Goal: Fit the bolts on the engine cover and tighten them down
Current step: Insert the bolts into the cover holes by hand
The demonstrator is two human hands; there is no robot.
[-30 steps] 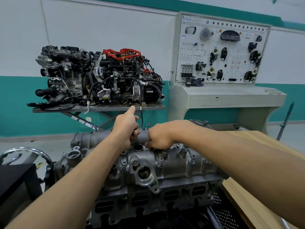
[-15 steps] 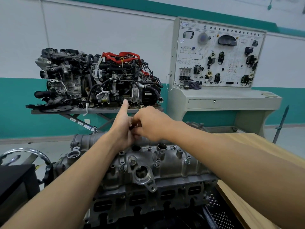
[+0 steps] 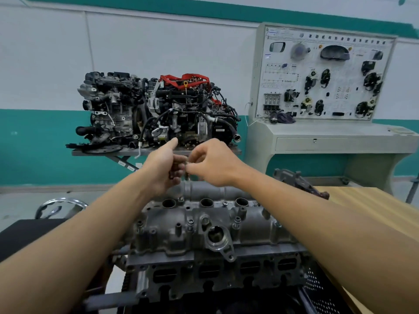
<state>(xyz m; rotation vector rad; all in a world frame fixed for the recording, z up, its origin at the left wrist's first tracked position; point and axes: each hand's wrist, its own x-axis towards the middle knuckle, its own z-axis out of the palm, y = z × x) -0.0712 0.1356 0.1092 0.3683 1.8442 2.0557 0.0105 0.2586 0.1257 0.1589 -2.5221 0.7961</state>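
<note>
The grey metal engine cover (image 3: 249,223) lies on the engine in front of me, with several bolts (image 3: 191,222) standing in its holes. Both hands hover above its far edge. My left hand (image 3: 162,166) curls its lower fingers round a small bunch of dark bolts (image 3: 175,168), its index finger pointing up. My right hand (image 3: 213,164) pinches one of those bolts at the left hand's fingertips. Both forearms cross the near part of the cover.
A complete engine (image 3: 156,112) on a metal stand sits against the far wall. A grey training console (image 3: 326,80) stands at the right. A wooden bench top (image 3: 371,207) lies to my right, a black surface (image 3: 25,234) to my left, a perforated basket (image 3: 322,288) below.
Both hands have risen off the far edge of the cover. The right hand left the cover and came to the left hand, where it now pinches a bolt.
</note>
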